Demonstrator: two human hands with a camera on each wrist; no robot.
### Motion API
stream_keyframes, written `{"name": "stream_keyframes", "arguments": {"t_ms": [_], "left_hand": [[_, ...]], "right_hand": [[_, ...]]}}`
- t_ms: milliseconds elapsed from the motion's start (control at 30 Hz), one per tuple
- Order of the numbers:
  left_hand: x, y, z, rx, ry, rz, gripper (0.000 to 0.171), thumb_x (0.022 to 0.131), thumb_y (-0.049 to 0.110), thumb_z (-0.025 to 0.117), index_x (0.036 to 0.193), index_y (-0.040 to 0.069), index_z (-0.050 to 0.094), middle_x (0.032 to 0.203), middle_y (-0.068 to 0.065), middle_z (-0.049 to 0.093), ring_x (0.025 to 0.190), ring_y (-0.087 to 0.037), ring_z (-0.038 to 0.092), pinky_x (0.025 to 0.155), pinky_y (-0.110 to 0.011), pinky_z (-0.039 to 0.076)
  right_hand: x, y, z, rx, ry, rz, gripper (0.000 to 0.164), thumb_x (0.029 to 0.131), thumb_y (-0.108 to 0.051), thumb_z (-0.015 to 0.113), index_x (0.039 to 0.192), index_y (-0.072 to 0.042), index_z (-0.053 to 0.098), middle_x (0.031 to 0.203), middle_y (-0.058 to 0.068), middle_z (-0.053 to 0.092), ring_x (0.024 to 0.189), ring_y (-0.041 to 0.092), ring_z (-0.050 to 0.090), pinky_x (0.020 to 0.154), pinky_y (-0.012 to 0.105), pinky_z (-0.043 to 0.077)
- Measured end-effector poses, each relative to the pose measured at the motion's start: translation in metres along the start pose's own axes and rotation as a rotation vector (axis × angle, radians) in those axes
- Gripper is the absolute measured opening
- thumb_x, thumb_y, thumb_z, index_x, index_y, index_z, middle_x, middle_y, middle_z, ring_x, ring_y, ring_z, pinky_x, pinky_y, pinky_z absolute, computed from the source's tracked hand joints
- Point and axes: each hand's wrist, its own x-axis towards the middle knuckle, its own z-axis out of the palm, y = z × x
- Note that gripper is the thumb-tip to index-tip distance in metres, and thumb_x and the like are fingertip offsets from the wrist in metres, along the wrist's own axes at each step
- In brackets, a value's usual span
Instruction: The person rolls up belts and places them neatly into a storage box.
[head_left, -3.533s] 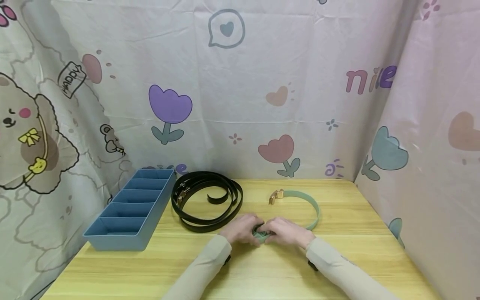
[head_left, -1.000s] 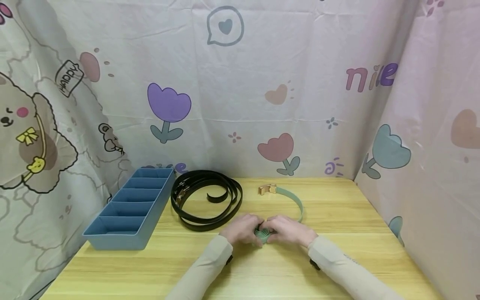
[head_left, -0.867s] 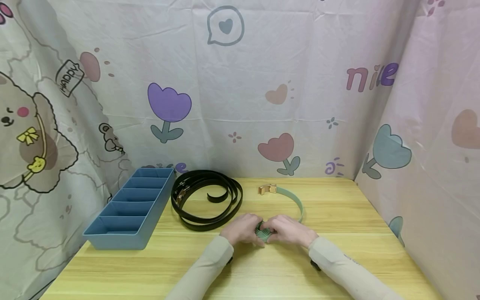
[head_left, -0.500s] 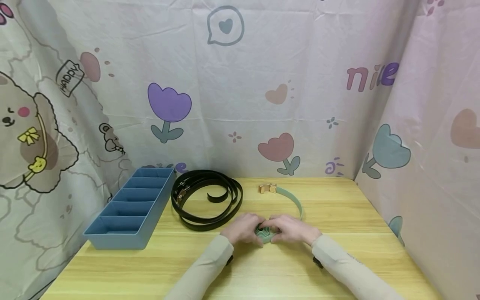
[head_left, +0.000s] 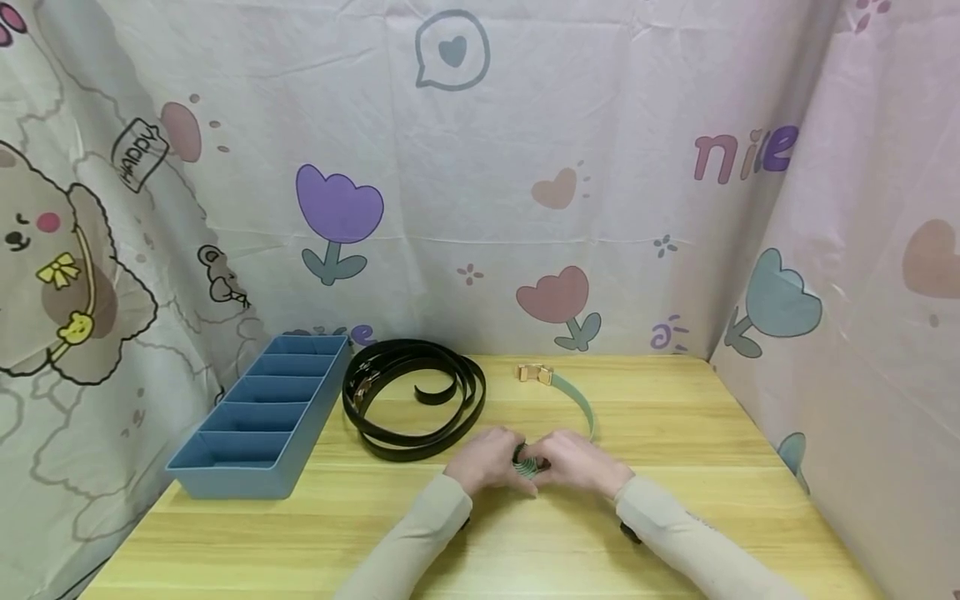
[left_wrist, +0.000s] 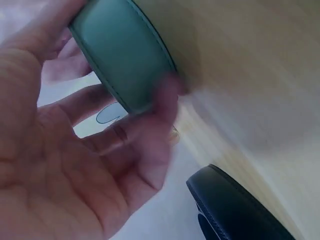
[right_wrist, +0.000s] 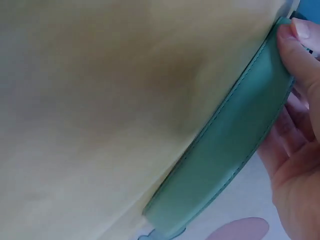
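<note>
A green belt [head_left: 575,398] stands on edge on the table, its near part wound into a tight coil between my hands. From the coil a curved tail runs back to a gold buckle [head_left: 535,374]. My left hand [head_left: 487,461] curls round the coil's left side; in the left wrist view its fingers lie about the stitched green strap [left_wrist: 122,50], partly blurred. With thumb and fingers my right hand [head_left: 583,464] pinches the belt on the right, and the right wrist view shows the strap [right_wrist: 235,125] leading away from it. The hands hide much of the coil.
Left of the hands lies a loosely looped black belt [head_left: 472,425]. Beyond it, at the table's left side, is a blue tray [head_left: 281,475] split into several compartments. A patterned curtain [head_left: 465,167] hangs behind the wooden table [head_left: 495,550] and at both sides.
The green belt's free tail has grown shorter as more of it is wound into the coil. Its buckle has shifted left and slightly back. The black belt and tray stay put.
</note>
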Motion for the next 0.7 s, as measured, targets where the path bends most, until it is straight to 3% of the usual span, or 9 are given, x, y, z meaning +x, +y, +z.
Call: {"name": "stream_keyframes", "arguments": {"t_ms": [167,267,500,700], "left_hand": [[0.003,-0.002,-0.002,0.023,-0.021,0.043,0.041,0.063,0.042,0.09,0.088,0.024,0.063,0.077,0.013,0.058,0.069,-0.004,0.051,0.064,-0.021,0.043],[0.003,-0.004,-0.005,0.017,-0.058,0.076,0.041,0.064,0.038,0.09,0.093,0.025,0.064,0.083,0.014,0.06,0.074,-0.003,0.052,0.069,-0.021,0.043],[0.002,-0.01,-0.009,-0.028,-0.137,0.141,0.045,0.067,0.028,0.09,0.103,0.026,0.064,0.095,0.014,0.062,0.084,-0.001,0.054,0.078,-0.021,0.045],[0.0,-0.01,-0.005,-0.007,-0.094,0.121,0.042,0.069,0.04,0.088,0.096,0.024,0.061,0.086,0.014,0.058,0.075,-0.002,0.051,0.069,-0.02,0.044]], "right_hand": [[-0.006,0.005,-0.008,0.115,-0.069,0.009,0.047,0.079,-0.018,0.08,0.124,-0.016,0.066,0.103,-0.005,0.068,0.085,0.003,0.061,0.075,0.018,0.051],[-0.007,0.004,-0.013,0.123,-0.095,-0.006,0.05,0.08,-0.015,0.079,0.127,-0.014,0.064,0.108,-0.001,0.066,0.09,0.007,0.062,0.079,0.02,0.052],[-0.003,-0.001,-0.011,0.051,-0.064,-0.039,0.037,0.079,-0.025,0.078,0.113,-0.015,0.069,0.097,-0.004,0.066,0.082,0.007,0.06,0.073,0.017,0.049],[0.0,-0.005,-0.005,0.006,-0.025,-0.032,0.026,0.079,-0.033,0.077,0.098,-0.019,0.068,0.088,-0.009,0.065,0.074,0.002,0.057,0.067,0.013,0.046]]}}
